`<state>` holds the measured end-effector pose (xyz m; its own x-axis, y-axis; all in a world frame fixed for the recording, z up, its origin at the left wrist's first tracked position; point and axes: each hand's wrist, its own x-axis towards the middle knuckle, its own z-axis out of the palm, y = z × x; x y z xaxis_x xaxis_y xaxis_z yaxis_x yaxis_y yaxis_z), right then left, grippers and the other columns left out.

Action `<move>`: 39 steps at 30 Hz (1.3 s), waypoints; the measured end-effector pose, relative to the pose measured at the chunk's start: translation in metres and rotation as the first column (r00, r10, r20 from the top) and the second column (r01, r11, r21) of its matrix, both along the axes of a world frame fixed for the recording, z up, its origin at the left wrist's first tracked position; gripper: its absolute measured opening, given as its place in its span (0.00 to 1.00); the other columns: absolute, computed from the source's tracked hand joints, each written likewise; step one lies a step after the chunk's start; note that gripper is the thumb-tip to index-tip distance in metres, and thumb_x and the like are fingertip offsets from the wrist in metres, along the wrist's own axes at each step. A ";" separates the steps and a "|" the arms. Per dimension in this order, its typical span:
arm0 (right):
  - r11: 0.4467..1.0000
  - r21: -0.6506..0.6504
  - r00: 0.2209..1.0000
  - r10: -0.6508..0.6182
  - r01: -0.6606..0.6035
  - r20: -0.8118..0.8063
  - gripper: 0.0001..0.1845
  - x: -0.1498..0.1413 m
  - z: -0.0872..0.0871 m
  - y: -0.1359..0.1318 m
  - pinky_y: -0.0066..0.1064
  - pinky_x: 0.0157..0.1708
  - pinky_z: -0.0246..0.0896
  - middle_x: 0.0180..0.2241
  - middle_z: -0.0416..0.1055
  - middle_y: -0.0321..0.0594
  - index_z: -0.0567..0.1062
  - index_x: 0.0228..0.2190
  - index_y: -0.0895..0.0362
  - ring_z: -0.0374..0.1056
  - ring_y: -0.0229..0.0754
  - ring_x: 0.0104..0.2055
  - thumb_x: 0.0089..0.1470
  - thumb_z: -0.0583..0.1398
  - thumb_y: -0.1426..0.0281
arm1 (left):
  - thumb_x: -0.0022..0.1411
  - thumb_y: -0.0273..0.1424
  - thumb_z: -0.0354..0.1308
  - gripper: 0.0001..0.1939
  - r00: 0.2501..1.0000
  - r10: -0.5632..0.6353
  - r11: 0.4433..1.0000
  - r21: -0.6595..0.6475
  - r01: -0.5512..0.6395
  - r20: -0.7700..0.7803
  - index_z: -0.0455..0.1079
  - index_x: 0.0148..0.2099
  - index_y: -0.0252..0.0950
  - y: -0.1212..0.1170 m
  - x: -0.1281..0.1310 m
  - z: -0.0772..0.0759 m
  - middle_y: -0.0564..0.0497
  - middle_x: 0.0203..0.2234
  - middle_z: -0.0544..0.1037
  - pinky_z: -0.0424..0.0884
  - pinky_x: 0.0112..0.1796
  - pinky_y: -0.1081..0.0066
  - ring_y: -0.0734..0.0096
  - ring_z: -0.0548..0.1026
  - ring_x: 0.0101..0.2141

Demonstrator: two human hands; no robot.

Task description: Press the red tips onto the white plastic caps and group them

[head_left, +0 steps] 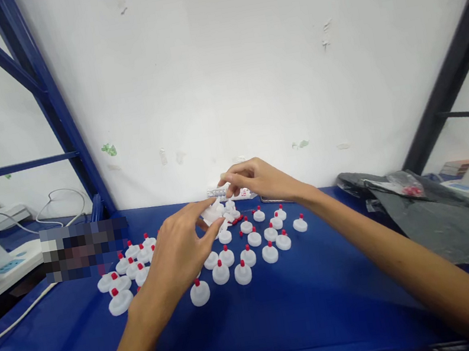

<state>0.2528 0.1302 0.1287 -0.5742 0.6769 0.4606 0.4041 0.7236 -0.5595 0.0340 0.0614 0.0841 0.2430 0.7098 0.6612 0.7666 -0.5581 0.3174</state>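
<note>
Reaching over white caps (243, 275), two hands (177, 248) (257, 179)

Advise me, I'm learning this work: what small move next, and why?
Perhaps lower the right hand to the loose red caps: they lie beside the white heap, which shows no red tips, while most spread-out white pieces wear one.

Red-tipped, white, round plastic caps (243, 276) both sides of left hand (178, 242), on blue flat tabletop (307, 313); grey crumpled plastic sheeting (432, 226) right of right hand (262, 180).
</note>
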 end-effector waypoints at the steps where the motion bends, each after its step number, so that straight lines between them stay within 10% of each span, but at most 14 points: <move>1: 0.988 0.077 0.989 -0.135 0.130 0.062 0.20 0.005 -0.007 0.009 0.32 0.41 0.64 0.36 0.81 0.43 0.81 0.42 0.57 0.75 0.42 0.39 0.69 0.53 0.59 | 0.67 0.37 0.60 0.18 1.000 0.006 1.000 0.000 -0.006 -0.012 0.73 0.58 0.40 0.001 0.000 0.000 0.51 0.44 0.83 0.71 0.37 0.67 0.65 0.80 0.34; 5: 0.865 0.263 0.757 -0.501 0.427 0.419 0.12 0.031 -0.041 0.052 0.33 0.35 0.59 0.32 0.80 0.46 0.82 0.38 0.58 0.74 0.47 0.37 0.64 0.58 0.68 | 0.67 0.37 0.60 0.21 0.998 0.046 0.999 -0.022 -0.047 -0.054 0.70 0.61 0.43 0.002 0.000 -0.002 0.55 0.34 0.82 0.69 0.37 0.66 0.63 0.79 0.32; 21: 0.976 0.078 0.814 -0.213 0.204 0.540 0.08 0.061 -0.086 0.085 0.27 0.33 0.60 0.34 0.81 0.40 0.81 0.36 0.57 0.74 0.41 0.35 0.56 0.62 0.77 | 0.67 0.38 0.58 0.30 0.997 0.050 0.988 -0.142 -0.057 -0.056 0.56 0.68 0.46 0.003 0.000 -0.002 0.54 0.35 0.83 0.69 0.41 0.64 0.58 0.81 0.38; 33: 0.970 0.083 0.855 -0.241 0.229 0.459 0.08 0.065 -0.046 0.072 0.30 0.33 0.59 0.31 0.80 0.41 0.82 0.34 0.57 0.72 0.42 0.32 0.59 0.64 0.66 | 0.68 0.36 0.58 0.21 0.986 0.052 0.986 -0.151 -0.076 -0.158 0.71 0.61 0.41 0.005 -0.002 -0.005 0.51 0.37 0.82 0.70 0.40 0.63 0.59 0.80 0.38; 39: 0.999 -0.037 0.945 0.025 -0.014 0.325 0.10 0.040 0.001 0.026 0.29 0.34 0.62 0.33 0.80 0.39 0.81 0.35 0.56 0.72 0.40 0.34 0.59 0.63 0.63 | 0.68 0.33 0.56 0.19 0.988 0.035 0.993 -0.110 -0.052 -0.152 0.71 0.60 0.45 0.006 -0.004 -0.006 0.51 0.41 0.81 0.70 0.39 0.65 0.61 0.79 0.37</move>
<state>0.2932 0.1559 0.1300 -0.7023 0.6759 0.2234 0.5540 0.7160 -0.4247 0.0296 0.0671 0.0778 0.3000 0.7902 0.5344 0.8330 -0.4899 0.2569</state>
